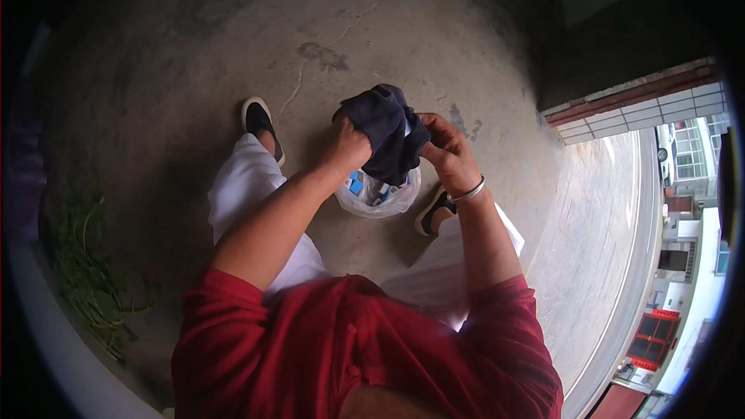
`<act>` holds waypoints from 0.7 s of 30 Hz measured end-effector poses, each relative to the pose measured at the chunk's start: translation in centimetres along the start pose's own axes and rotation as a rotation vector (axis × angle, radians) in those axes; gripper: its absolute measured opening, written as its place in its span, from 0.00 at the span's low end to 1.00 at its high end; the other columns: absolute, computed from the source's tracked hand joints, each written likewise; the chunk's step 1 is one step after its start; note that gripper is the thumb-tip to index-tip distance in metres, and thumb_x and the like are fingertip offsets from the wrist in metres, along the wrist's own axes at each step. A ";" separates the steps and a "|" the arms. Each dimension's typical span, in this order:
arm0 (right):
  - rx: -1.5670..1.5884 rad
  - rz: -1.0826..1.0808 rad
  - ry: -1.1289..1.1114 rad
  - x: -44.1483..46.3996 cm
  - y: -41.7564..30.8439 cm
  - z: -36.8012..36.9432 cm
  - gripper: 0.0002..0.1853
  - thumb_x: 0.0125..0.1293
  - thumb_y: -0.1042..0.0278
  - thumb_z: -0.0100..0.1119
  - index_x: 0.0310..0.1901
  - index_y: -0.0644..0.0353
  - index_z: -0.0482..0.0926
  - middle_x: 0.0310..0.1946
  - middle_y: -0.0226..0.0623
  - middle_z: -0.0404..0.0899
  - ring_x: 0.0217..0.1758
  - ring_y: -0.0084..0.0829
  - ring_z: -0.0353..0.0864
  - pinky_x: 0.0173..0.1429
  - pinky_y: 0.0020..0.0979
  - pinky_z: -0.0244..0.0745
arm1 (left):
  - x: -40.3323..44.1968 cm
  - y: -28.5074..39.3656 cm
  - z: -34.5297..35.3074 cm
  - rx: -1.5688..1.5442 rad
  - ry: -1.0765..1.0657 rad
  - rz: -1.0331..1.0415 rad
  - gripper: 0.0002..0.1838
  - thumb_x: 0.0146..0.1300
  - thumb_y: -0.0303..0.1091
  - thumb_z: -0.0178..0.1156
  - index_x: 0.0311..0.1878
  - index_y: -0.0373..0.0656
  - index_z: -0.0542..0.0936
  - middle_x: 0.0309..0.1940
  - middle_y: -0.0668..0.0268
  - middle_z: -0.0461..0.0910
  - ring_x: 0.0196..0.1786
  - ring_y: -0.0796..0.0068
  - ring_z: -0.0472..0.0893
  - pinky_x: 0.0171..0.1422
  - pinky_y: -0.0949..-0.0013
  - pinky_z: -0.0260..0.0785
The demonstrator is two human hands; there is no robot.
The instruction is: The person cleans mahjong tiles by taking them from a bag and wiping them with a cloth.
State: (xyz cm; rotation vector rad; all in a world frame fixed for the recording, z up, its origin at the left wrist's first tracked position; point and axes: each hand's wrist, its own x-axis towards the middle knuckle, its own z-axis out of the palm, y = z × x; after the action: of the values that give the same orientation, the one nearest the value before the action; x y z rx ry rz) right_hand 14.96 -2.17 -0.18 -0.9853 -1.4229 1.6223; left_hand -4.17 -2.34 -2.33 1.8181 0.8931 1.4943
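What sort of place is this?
Probably a garage or covered entrance: a stained, cracked floor underfoot, a white-tiled wall to one side, and bright pavement outside with buildings beyond.

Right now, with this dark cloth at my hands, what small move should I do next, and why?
Perhaps gently fold back the edge of the dark cloth with the right hand. That hand is at this edge, the left hand grips the opposite side, and a pale patch shows among the folds, so opening them may reveal what it is.
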 end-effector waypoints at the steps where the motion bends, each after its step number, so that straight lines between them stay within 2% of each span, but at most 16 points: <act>1: 0.045 0.010 -0.010 -0.1 -0.2 0.1 0.19 0.57 0.70 0.64 0.50 0.63 0.74 0.44 0.29 0.77 0.48 0.23 0.74 0.56 0.25 0.66 | 0.0 0.1 -0.1 -0.044 -0.012 -0.025 0.13 0.63 0.34 0.57 0.47 0.37 0.76 0.40 0.67 0.77 0.44 0.78 0.76 0.50 0.72 0.68; 2: 0.090 0.020 -0.021 -0.1 -0.5 0.2 0.19 0.57 0.68 0.65 0.50 0.63 0.74 0.44 0.29 0.77 0.48 0.23 0.74 0.56 0.26 0.66 | 0.2 0.2 -0.2 -0.156 -0.043 -0.138 0.13 0.63 0.34 0.57 0.48 0.37 0.76 0.41 0.66 0.78 0.45 0.78 0.76 0.51 0.73 0.68; 4: 0.121 0.026 -0.031 0.0 -0.6 0.4 0.21 0.56 0.65 0.67 0.49 0.63 0.74 0.44 0.29 0.77 0.48 0.23 0.74 0.57 0.26 0.66 | 0.2 0.2 0.0 -0.323 -0.018 -0.273 0.11 0.61 0.32 0.57 0.43 0.37 0.75 0.39 0.64 0.77 0.42 0.74 0.77 0.49 0.70 0.69; 5: 0.107 0.022 -0.029 0.1 -0.6 0.4 0.22 0.56 0.63 0.67 0.49 0.62 0.74 0.44 0.29 0.77 0.48 0.23 0.74 0.57 0.26 0.66 | 0.1 0.2 0.4 -0.377 0.038 -0.294 0.08 0.59 0.31 0.57 0.38 0.37 0.75 0.36 0.62 0.77 0.39 0.70 0.77 0.46 0.68 0.69; 6: 0.092 0.018 -0.028 0.1 -0.5 0.4 0.22 0.55 0.62 0.68 0.49 0.62 0.74 0.44 0.29 0.77 0.48 0.23 0.74 0.57 0.26 0.66 | 0.0 0.2 0.5 -0.412 0.050 -0.331 0.09 0.59 0.32 0.58 0.39 0.37 0.75 0.37 0.62 0.77 0.40 0.70 0.77 0.46 0.69 0.69; 7: 0.091 0.012 -0.030 0.1 -0.5 0.4 0.21 0.56 0.64 0.67 0.49 0.62 0.74 0.44 0.29 0.77 0.48 0.23 0.74 0.57 0.26 0.66 | -0.1 0.2 0.5 -0.447 0.063 -0.367 0.09 0.59 0.32 0.58 0.39 0.37 0.74 0.37 0.61 0.77 0.40 0.70 0.77 0.46 0.69 0.69; 9: 0.088 -0.003 -0.034 0.2 -0.5 0.4 0.18 0.57 0.68 0.65 0.49 0.62 0.74 0.44 0.29 0.77 0.48 0.23 0.74 0.57 0.26 0.66 | -0.3 0.1 -0.2 -0.476 -0.003 -0.470 0.18 0.63 0.36 0.57 0.53 0.37 0.73 0.45 0.66 0.77 0.46 0.78 0.77 0.54 0.74 0.69; 12: 0.044 -0.006 -0.026 0.2 -0.1 0.1 0.16 0.57 0.77 0.59 0.49 0.63 0.74 0.44 0.29 0.77 0.48 0.22 0.74 0.57 0.25 0.66 | -0.7 -0.3 0.2 -0.583 0.101 -0.592 0.19 0.64 0.39 0.57 0.54 0.38 0.73 0.45 0.66 0.77 0.47 0.78 0.77 0.53 0.74 0.69; 15: -0.016 -0.011 -0.021 0.2 -0.5 0.4 0.17 0.55 0.82 0.53 0.48 0.63 0.74 0.44 0.29 0.77 0.49 0.23 0.73 0.57 0.25 0.65 | -0.5 0.0 -0.1 -0.593 0.059 -0.587 0.20 0.64 0.41 0.56 0.54 0.39 0.73 0.45 0.66 0.77 0.47 0.78 0.77 0.53 0.73 0.70; 18: -0.068 -0.023 -0.019 0.2 -0.4 0.2 0.17 0.55 0.82 0.54 0.48 0.63 0.74 0.44 0.30 0.77 0.49 0.23 0.73 0.58 0.26 0.65 | 0.2 1.3 0.1 -0.680 0.138 -0.552 0.08 0.59 0.32 0.58 0.39 0.41 0.76 0.33 0.70 0.75 0.38 0.79 0.74 0.46 0.72 0.67; 21: -0.100 -0.012 -0.025 0.3 -0.2 -0.1 0.19 0.54 0.83 0.57 0.49 0.64 0.73 0.45 0.28 0.75 0.48 0.22 0.73 0.56 0.24 0.66 | 0.1 1.0 0.3 -0.646 0.133 -0.514 0.07 0.59 0.32 0.58 0.38 0.41 0.76 0.32 0.70 0.74 0.37 0.80 0.74 0.45 0.72 0.67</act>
State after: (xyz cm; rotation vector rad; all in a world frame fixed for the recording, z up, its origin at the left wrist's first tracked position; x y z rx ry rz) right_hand 14.93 -1.84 0.03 -1.0139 -1.5368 1.5729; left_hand -3.79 -2.88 -1.51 0.9468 0.7441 1.3590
